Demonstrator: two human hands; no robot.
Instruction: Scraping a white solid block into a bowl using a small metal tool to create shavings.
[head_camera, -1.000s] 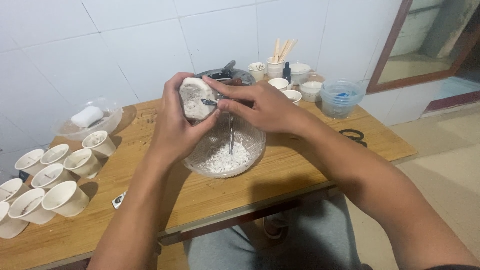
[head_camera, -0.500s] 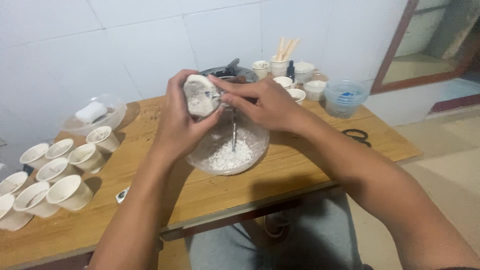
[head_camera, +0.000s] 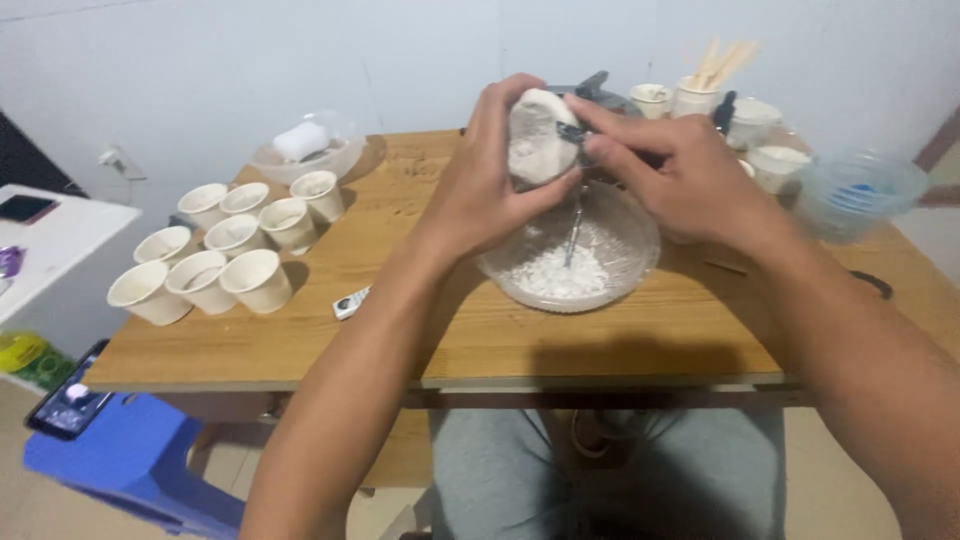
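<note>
Head view is showing the left hand gripping a white lump over a clear glass bowl that is holding white crumbs (plus a thin metal tool). Right hand is pinching a small blade against the lump. Paper cups are sitting clustered at the left.
</note>
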